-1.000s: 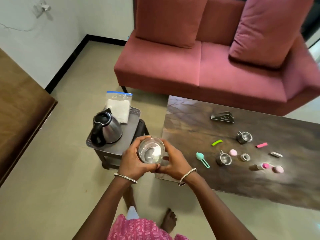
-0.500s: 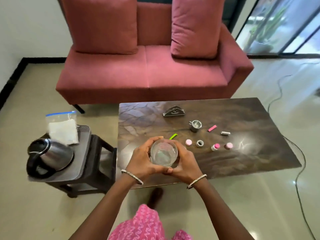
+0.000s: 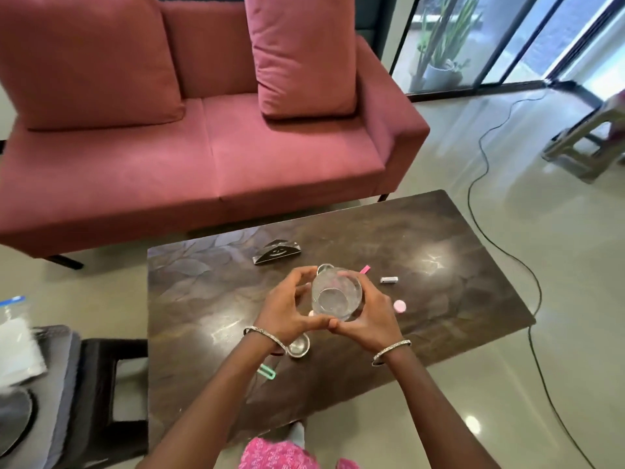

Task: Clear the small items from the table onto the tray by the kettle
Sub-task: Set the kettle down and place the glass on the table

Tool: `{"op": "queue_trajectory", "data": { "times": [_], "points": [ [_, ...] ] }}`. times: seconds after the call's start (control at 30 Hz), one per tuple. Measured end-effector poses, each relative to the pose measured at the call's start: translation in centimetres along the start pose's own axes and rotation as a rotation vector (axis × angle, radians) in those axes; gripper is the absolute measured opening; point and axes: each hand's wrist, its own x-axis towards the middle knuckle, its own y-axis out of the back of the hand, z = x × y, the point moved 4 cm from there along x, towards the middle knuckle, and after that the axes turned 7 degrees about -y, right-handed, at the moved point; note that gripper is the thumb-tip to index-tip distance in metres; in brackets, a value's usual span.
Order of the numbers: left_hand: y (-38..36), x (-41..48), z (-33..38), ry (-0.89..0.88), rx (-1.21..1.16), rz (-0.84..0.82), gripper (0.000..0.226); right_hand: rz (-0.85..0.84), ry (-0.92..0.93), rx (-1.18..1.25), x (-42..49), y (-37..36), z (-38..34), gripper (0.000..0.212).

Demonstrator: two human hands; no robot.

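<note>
We carried glass [image 3: 334, 296] from tray [image 3: 59, 363] to frame centre, over table [image 3: 203, 299]; left hand [image 3: 287, 309], right hand [image 3: 370, 316] grip it; collecting likely next.

Sofa [image 3: 209, 157] behind table [image 3: 439, 265]

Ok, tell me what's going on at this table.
A person holds a clear glass over the dark table, left hand and right hand curled round its sides. Small items lie on the table: a pink stick, a small silver piece, a pink cap, a small metal cup by the left wrist and a teal clip. The tray sits off to the left with a plastic bag on it.
</note>
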Motion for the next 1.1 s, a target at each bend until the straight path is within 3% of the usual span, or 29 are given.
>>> {"op": "queue_trajectory", "data": {
  "times": [0.13, 0.53, 1.1],
  "points": [
    [-1.1, 5.2, 0.0, 0.024, 0.009, 0.005, 0.073, 0.032, -0.049, -0.026, 4.9, 2.3, 1.8, 0.077],
    [-4.8, 18.3, -4.5, 0.187, -0.029, 0.121, 0.071, -0.031, -0.168, -0.059, 18.6, 3.8, 9.0, 0.084],
    [-7.5, 29.7, -18.2, 0.518, 0.027, 0.317, 0.075, -0.28, -0.212, -0.135, 34.6, -4.0, 21.0, 0.077]
  ]
}}
